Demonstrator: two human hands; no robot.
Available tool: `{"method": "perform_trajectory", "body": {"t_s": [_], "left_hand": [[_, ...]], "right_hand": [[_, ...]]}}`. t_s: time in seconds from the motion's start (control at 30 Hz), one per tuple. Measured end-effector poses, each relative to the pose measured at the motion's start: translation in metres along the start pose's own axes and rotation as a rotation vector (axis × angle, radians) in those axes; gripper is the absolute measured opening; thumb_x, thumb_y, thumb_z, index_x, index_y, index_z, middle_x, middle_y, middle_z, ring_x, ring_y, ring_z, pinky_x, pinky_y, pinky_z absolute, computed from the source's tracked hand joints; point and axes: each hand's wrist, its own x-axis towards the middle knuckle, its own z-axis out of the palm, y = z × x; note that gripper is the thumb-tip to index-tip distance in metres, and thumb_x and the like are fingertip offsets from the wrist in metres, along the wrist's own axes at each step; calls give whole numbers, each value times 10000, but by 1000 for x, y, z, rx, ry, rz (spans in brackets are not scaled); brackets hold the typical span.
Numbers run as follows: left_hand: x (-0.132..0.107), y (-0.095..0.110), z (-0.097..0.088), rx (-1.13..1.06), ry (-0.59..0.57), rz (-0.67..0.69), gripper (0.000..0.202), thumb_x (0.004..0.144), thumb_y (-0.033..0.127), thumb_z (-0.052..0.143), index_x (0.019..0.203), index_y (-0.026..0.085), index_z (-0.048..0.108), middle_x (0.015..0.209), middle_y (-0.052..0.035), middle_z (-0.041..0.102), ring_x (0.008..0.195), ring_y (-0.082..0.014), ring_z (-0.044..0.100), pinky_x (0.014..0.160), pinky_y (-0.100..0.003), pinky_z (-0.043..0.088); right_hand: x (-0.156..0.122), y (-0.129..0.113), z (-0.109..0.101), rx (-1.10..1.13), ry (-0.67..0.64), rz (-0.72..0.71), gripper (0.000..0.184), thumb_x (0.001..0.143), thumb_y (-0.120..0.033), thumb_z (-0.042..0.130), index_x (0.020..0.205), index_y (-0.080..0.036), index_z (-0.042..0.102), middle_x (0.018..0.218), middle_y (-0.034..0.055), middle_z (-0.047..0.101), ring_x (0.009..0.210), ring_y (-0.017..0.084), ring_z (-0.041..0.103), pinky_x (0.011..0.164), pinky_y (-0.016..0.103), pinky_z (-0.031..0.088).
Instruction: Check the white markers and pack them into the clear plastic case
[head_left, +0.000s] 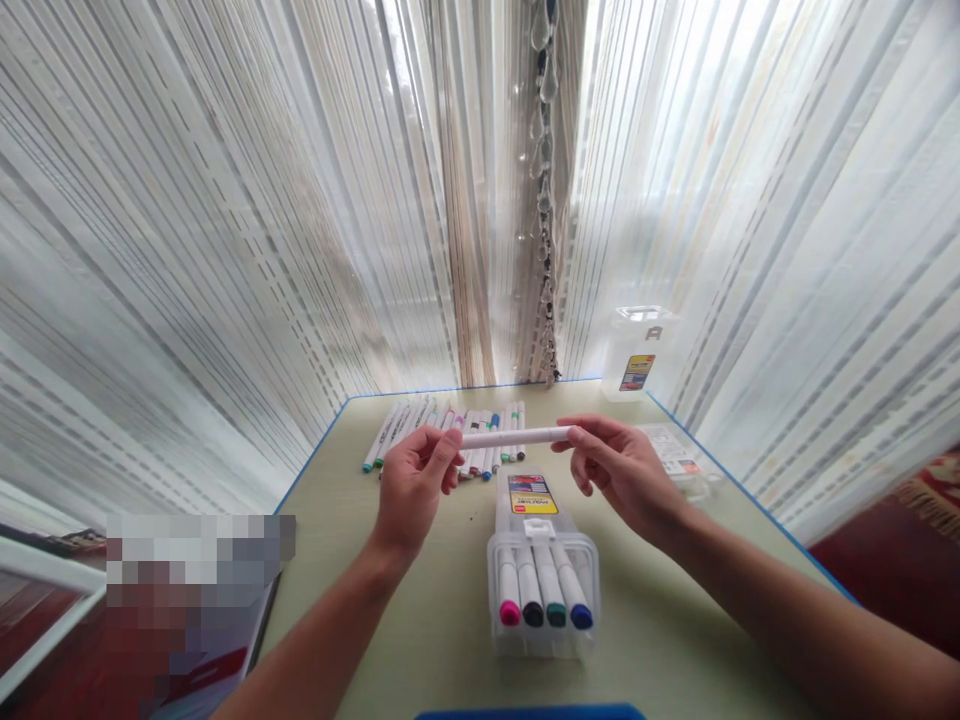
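Observation:
A white marker (516,437) is held level above the table, one end in each hand. My left hand (416,480) pinches its left end between thumb and fingers. At the other end, my right hand (619,465) grips it with thumb and forefinger. Both tips of this marker are hidden by my fingers. Below it lies an open clear plastic case (491,600); several white markers (540,580) rest in it, their pink, black, green and blue ends towards me. Behind my hands, a row of loose markers (495,430) is spread on the table.
The pale green table (330,580) has a blue edge. Another clear box (636,350) stands upright at the back right. Clear packaging (679,465) lies beyond my right hand. Striped sheer curtains (262,200) hang behind the table, with a string of beads (545,190).

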Motion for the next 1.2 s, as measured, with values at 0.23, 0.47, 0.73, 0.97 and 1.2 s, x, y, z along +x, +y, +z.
{"method": "perform_trajectory", "body": {"t_s": [0.23,0.47,0.73,0.97,1.2], "left_hand": [[-1,2,4,-55,-20,-28,309,837,431,730,892,137,653,710,-4,675,472,-62,518,429,-186,399],[0,4,5,-95,-19,-11,306,814,354,770,1002,130,677,730,-7,685,478,-63,526,421,-184,417],[0,2,5,-88,-15,-10,278,830,387,754,849,125,666,701,-16,676,473,-59,517,416,-179,414],[0,4,4,-81,16,-8,275,838,383,741,840,118,666,695,-8,656,473,-57,512,416,-180,400],[-1,4,5,-73,31,-13,278,836,325,747,1008,114,690,718,7,635,490,-56,513,427,-182,397]], "right_hand": [[-1,-5,4,-10,54,12,298,715,-411,870,794,-145,760,734,78,760,393,65,529,380,196,405],[-1,-4,2,-4,43,54,347,721,-458,859,748,-137,728,727,89,766,388,74,554,377,188,406],[0,-3,2,0,26,57,329,733,-437,851,810,-134,749,750,96,770,401,82,560,382,200,420],[-2,-5,3,-7,22,58,294,743,-398,843,880,-148,771,824,111,783,410,88,556,378,222,421],[-2,-5,3,-41,9,27,289,745,-378,848,921,-159,778,719,69,754,413,92,557,390,220,430]]}}
